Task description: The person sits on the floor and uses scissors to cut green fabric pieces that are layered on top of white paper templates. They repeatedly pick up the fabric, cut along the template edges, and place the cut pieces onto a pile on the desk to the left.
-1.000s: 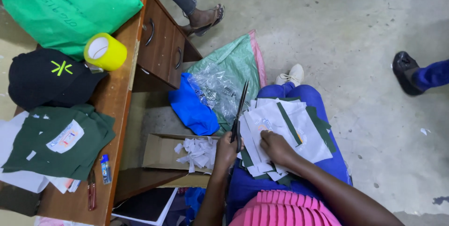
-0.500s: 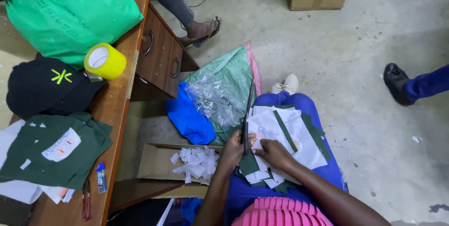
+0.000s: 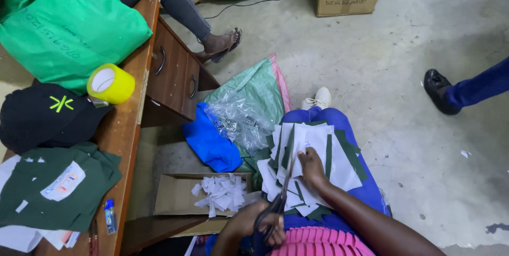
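A stack of white and dark green fabric pieces (image 3: 313, 138) lies on my lap, over blue trousers. My right hand (image 3: 312, 167) presses flat on the stack near its middle. My left hand (image 3: 245, 227) grips the handles of dark scissors (image 3: 282, 190), low and close to my body. The blades point up across the left part of the stack, and I cannot tell whether they cut a piece. An open cardboard box (image 3: 172, 195) to the left of my knee holds white paper scraps (image 3: 222, 192).
A wooden desk (image 3: 132, 113) at left carries a yellow tape roll (image 3: 110, 83), a black cap (image 3: 45, 113), a green bag (image 3: 69, 28) and a dark green garment (image 3: 53, 187). A blue cloth (image 3: 212, 142) and clear plastic (image 3: 238, 121) lie on the floor. Other people's feet (image 3: 222, 44) and shoe (image 3: 440, 89) are nearby.
My left hand has drawn the scissors down toward my body. My right hand has slid up onto the middle of the stack. The view has tilted slightly.
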